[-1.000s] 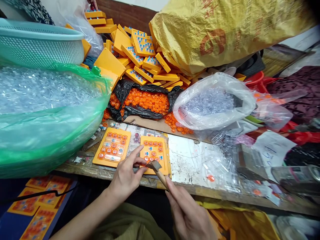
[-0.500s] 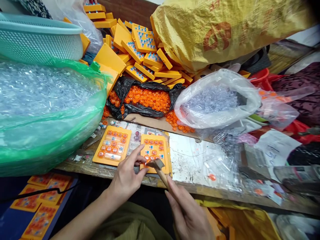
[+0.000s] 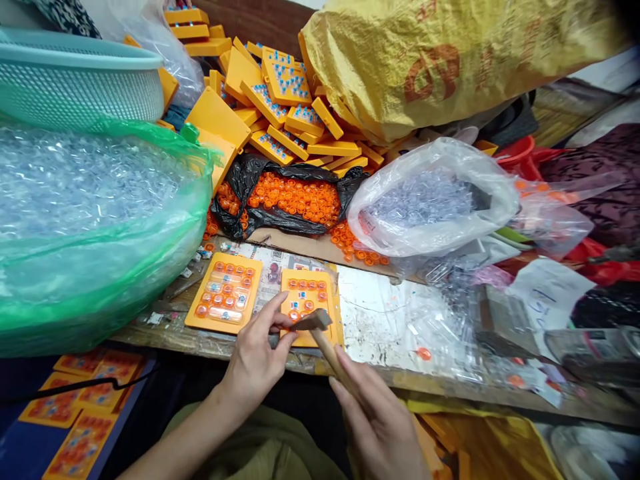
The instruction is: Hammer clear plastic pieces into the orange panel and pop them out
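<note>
My right hand [image 3: 375, 420] is wrapped round the wooden handle of a small hammer [image 3: 327, 347], whose dark metal head lies over the right yellow panel [image 3: 333, 293]. My left hand [image 3: 260, 347] rests at that panel's left edge, thumb and forefinger bent towards each other beside the hammer head. What is between those fingertips, if anything, is too small to name. The right panel holds orange rings and small blue-and-white pieces. To its left lies a second yellow panel [image 3: 225, 292] with orange rings and clear covers.
Behind the panels are a black bag of orange rings [image 3: 295, 197] and a white bag of clear pieces [image 3: 430, 200]. A green bag [image 3: 100, 280] bulges at the left. Yellow panels [image 3: 280, 87] are heaped at the back, beside a yellow sack [image 3: 450, 60].
The hammer head has risen slightly and turned a little. My left hand has stayed nearly in place at the right panel. The view has shifted slightly.
</note>
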`<state>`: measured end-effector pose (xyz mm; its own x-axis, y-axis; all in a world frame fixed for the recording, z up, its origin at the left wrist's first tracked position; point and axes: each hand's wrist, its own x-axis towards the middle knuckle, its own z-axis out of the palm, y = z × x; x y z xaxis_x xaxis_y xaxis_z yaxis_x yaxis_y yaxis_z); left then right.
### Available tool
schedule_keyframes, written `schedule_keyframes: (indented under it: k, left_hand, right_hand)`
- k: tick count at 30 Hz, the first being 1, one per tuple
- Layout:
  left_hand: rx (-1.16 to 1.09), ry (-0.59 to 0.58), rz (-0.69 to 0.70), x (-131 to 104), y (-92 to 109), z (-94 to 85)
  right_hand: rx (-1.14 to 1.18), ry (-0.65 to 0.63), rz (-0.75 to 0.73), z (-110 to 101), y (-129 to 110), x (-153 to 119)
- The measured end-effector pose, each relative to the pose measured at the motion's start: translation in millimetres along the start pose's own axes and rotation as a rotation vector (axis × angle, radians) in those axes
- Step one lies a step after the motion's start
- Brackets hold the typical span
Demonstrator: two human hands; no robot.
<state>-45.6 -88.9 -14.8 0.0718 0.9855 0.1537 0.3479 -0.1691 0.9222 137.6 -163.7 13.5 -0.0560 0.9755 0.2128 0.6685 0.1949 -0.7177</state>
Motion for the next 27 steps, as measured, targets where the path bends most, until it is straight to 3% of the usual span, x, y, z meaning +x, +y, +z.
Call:
schedule_keyframes:
  k: [4,7,9,12,17,20,22,24,27]
  left_hand:
    - [0.004,-0.005,-0.013,-1.3,-0.7,0.6]
    - [-0.016,-0.003,-0.049,-2.5,-0.3,0.9]
    - [-0.062,0.019,-0.105,-2.8,2.1,0.7]
    - [-0.239,0.053,-0.255,-0.2,11.6,-0.8]
    - [-0.584,0.066,-0.607,15.7,36.5,-6.7]
    - [-0.637,0.114,-0.731,29.7,46.7,-7.0]
    - [-0.724,0.057,-0.781,37.6,50.1,-3.4]
    - [-0.838,-0.083,-0.802,42.4,51.6,2.4]
    - [-0.927,-0.179,-0.846,43.9,50.3,10.3]
  right_hand:
    - [-0.099,0.160,0.326,-4.6,27.9,23.8]
    - [-0.214,0.171,0.402,-6.8,54.1,48.0]
    - [-0.249,0.159,0.386,-6.1,61.2,59.8]
    - [-0.326,0.166,0.329,-1.3,50.8,65.1]
    - [-0.637,0.014,0.094,16.0,25.1,53.8]
    - [-0.665,-0.023,0.071,23.9,24.3,48.1]
    - [-0.639,-0.029,0.052,21.8,27.2,45.4]
    - [-0.583,-0.024,0.007,10.8,33.7,42.1]
    - [-0.599,0.146,0.044,-20.6,55.6,35.4]
